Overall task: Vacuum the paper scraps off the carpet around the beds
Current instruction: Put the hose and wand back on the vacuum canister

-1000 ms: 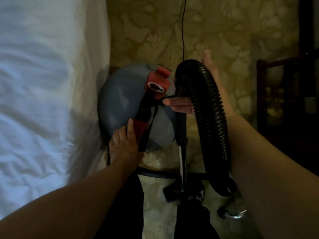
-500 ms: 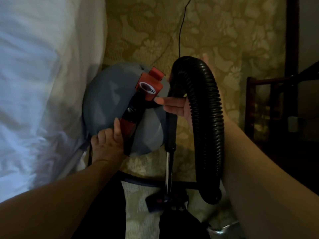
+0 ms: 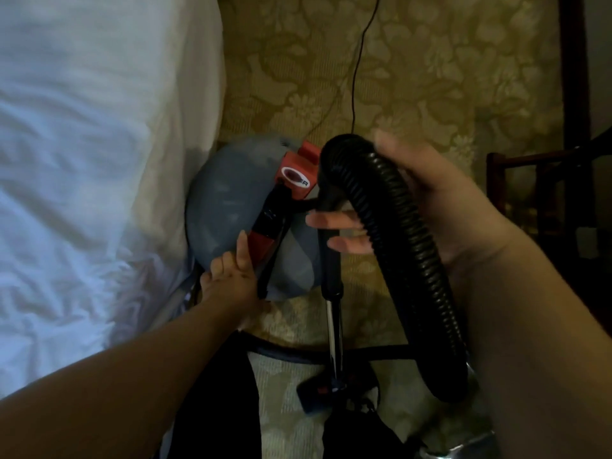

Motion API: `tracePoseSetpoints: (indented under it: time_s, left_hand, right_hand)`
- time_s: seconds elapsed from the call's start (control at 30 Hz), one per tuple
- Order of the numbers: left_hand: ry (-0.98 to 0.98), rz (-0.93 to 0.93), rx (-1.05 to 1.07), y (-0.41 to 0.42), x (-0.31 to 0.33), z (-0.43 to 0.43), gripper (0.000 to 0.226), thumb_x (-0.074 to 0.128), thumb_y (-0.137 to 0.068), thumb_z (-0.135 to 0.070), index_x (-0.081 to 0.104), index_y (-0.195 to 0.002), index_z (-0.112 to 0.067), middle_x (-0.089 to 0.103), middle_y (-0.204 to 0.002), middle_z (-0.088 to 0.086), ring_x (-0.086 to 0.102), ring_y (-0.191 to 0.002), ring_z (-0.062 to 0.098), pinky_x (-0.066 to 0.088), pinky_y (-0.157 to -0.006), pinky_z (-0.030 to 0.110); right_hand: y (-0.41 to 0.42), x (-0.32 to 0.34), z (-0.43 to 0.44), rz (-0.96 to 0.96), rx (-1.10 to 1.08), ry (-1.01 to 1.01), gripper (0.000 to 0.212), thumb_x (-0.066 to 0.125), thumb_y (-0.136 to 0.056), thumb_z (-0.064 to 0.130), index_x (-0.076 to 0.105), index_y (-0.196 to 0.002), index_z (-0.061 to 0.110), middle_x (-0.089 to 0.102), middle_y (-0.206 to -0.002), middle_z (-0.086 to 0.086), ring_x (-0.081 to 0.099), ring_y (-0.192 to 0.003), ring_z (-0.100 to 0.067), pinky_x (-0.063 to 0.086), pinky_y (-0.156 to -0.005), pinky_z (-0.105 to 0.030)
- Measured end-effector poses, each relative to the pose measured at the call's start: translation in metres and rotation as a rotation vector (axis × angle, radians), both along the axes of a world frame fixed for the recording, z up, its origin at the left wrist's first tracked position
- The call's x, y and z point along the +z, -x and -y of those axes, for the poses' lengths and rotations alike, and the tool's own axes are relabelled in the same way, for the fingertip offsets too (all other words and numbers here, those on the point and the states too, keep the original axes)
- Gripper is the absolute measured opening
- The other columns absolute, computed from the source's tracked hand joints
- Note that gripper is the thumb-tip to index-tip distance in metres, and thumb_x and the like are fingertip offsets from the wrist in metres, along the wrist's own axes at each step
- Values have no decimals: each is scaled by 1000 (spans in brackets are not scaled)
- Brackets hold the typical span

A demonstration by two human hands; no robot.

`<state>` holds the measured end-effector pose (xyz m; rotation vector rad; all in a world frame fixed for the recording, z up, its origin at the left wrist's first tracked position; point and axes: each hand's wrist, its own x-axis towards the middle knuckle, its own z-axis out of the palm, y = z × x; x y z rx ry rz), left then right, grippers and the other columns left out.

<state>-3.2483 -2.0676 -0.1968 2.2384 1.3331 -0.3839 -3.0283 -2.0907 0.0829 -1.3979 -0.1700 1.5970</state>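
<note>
Bed [image 3: 82, 160], white sheets, fills the left; patterned carpet [image 3: 430, 77] runs alongside it. No paper scraps show anywhere in view.

Vacuum canister [image 3: 225, 207], a grey dome, sits on the carpet hard against the bed's edge. It is the only container here; it is closed, so its contents can't be told.

Black ribbed hose [image 3: 397, 243] arcs from the canister top down toward the person. The wand [image 3: 334, 326] hangs upright to a floor head [image 3: 318, 392] near the feet.

Right hand [image 3: 440, 207] holds the hose, fingers [image 3: 328, 223] wrapped round it and the wand grip together.

Left hand [image 3: 231, 276] grips the lower red end of the carry handle [image 3: 265, 236], thumb along it.

Power cord [image 3: 357, 61] trails away up the carpet.

Judgement: setup or repositioning, not suction yet. The next move calls for lifting the canister clear of the bed, keeping the hose and cord untangled, then getting the floor head onto the carpet.
</note>
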Motion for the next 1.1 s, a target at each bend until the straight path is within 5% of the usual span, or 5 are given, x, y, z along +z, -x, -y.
tracePoseSetpoints:
  time_s: [0.17, 0.37, 0.67, 0.87, 1.1]
  left_hand:
    - [265, -63, -45, -5, 31, -19, 133, 71, -79, -64, -27, -155, -17, 18, -159, 13, 25, -144, 36, 32, -112, 52]
    - [624, 260, 326, -10, -8, -47, 72, 51, -76, -78, 58, -106, -13, 68, -103, 18, 67, -94, 35, 58, -81, 53]
    - [863, 1093, 420, -76, 213, -67, 31, 57, -85, -58, 57, -115, -50, 69, -121, -12, 63, -116, 5, 47, -98, 30]
    - [549, 894, -43, -100, 248, -70, 47, 72, -68, -67, 61, -99, -34, 57, -108, -5, 60, -98, 10, 53, -83, 29]
    - [441, 884, 37, -129, 250, -60, 42, 65, -82, -67, 56, -95, -29, 60, -96, -4, 61, -79, 5, 49, -61, 18]
  right_hand:
    - [13, 32, 9, 148, 5, 14, 34, 73, -87, 22, 69, -120, 28, 76, -91, -9, 76, -75, -31, 60, -54, -33]
    - [80, 26, 33, 1164, 230, 158, 52, 67, -93, 45, 39, -136, 49, 61, -105, 23, 64, -91, 0, 55, -70, -20]
    - [88, -50, 84, 1053, 42, 343, 36, 81, -82, 31, 46, -91, 35, 57, -87, 8, 58, -80, -8, 44, -64, -22]
    - [73, -30, 108, 1326, 305, 734, 76, 57, -71, 86, 39, -104, 20, 42, -96, 0, 48, -83, -25, 45, -67, -38]
    - [77, -22, 119, 969, -420, 693, 36, 88, -82, 28, 53, -86, 22, 64, -75, 3, 64, -72, -18, 47, -68, -34]
